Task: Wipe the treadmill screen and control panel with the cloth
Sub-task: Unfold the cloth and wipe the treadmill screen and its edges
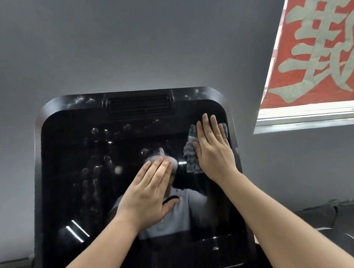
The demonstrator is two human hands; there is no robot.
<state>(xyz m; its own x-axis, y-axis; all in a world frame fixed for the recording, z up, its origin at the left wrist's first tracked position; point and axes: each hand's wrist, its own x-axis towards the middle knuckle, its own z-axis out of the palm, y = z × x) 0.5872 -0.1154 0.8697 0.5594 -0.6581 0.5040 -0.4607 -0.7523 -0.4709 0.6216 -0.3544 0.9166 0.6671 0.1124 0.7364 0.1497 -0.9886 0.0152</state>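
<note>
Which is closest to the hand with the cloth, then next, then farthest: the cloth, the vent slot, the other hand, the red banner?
1. Cloth, under the right hand.
2. Vent slot, up-left, and left hand, down-left: too close to call.
3. Red banner, far upper right.

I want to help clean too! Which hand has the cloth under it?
The right hand presses the grey ribbed cloth flat near the glossy black treadmill screen's upper right corner. The left hand rests bare on the glass.
</note>
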